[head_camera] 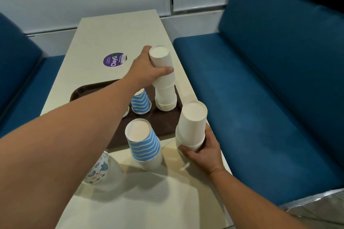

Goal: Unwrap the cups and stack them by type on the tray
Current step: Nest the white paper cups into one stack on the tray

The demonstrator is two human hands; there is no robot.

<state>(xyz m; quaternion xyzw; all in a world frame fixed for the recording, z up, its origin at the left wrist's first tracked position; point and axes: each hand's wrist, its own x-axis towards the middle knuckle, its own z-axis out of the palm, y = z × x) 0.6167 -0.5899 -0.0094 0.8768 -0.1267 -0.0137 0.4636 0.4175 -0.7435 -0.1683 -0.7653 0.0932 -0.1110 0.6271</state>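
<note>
Left hand [147, 69] grips white stack [164, 87] on tray [81, 92]; right hand [202, 147] holds more white cups [192, 126] at counter [119, 29] edge. Striped stack [144, 143], printed cups [100, 169] still off tray — approx. half done.

Matt paper white cups [164, 87] stand on a textured brown plastic tray [160, 121], table [115, 31] smooth laminate.

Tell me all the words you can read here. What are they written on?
"ClayG": big white letters on the round purple sticker on the table; the end of the word is blurred.
Small print on the same sticker: too small and blurred to read.
Patterned cup by the near table edge: pictures only, such as a tree, no words that can be read.
Blue striped cups and plain white cups: no writing.
</note>
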